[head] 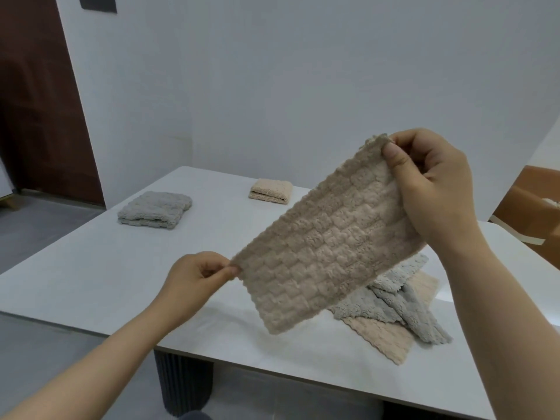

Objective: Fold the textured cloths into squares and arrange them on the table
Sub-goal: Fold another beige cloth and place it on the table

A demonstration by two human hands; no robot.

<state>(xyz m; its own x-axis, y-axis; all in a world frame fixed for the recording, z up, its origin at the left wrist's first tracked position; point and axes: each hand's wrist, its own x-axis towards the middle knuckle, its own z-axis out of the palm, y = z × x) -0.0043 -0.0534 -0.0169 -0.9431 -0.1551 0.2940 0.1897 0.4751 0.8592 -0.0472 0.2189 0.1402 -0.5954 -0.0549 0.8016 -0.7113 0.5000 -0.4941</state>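
Holding a beige cloth (pixel 327 237) up in the air, clear of the table (pixel 91 283), and it's stretched on a slant between both hands. The left hand (pixel 197 277) pinches the lower left corner between thumb and fingertips. The right hand (pixel 430 183) pinches the top right corner, thumb in front, fingers curled behind. It reads as a long strip, so I'd judge it's already doubled once and is being pulled taut to line up the edges before the next fold makes a square.

Directly beneath it, towards the table's near right, lies a loose pile (pixel 403 310) of grey and beige cloths, unfolded and overlapping, close at hand for the next pick. Two finished pieces sit well apart at the far end: a grey square (pixel 154 210) on the left and a beige square (pixel 270 191) further back, spaced out with room left between them.

The table is white, smooth and slightly glossy, so cloth should slide easily on it. A dark ribbed leg (pixel 181 386) stands under the near edge. Behind it are a plain pale wall (pixel 303 71), a dark brown door (pixel 39 101) on the left, and a grey floor (pixel 36 219).
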